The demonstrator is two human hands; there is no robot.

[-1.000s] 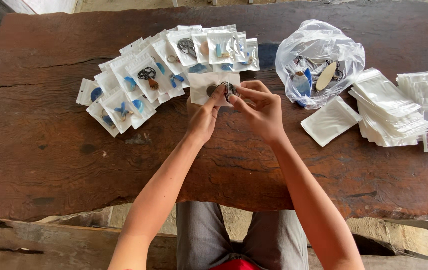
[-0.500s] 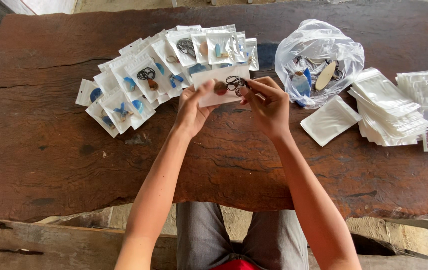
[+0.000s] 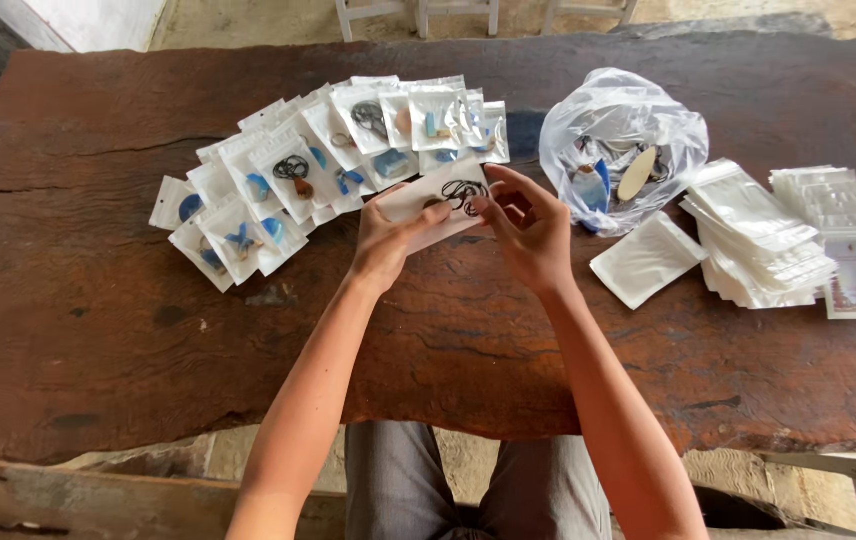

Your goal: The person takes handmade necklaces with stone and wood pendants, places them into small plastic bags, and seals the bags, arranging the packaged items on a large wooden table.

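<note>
The left hand [image 3: 386, 238] pinches a small white zip pouch [image 3: 435, 203] by its left part, thumb on top, while the right hand [image 3: 528, 232] grips the same pouch at its right end, its fingertips [image 3: 478, 203] closed on the coiled black cord [image 3: 462, 192] of a pendant that lies at the pouch's mouth; whether the pendant is fully inside cannot be told. The pouch is held just above the dark wooden table [image 3: 98, 330], tilted so its right end sits higher, in the middle of the view. Far to the left of the grip, and curving up behind it, a fan of filled pouches [image 3: 288, 170] lies overlapping on the table, each showing a small blue, brown or dark pendant with a cord; the nearest of them sits just behind the held pouch. To the right of the grip, near the right hand, stands a crumpled clear plastic bag [image 3: 620, 130] with loose pendants inside, among them 1 pale oval and 1 blue piece. Just in front of that bag, 1 empty white pouch [image 3: 648, 259] lies flat on the wood. Farther right, a loose stack of empty pouches [image 3: 760, 235] rests beside it, and at the far right, well apart from the hands, a pile of printed cards [image 3: 843, 235] lies touching that stack.
</note>
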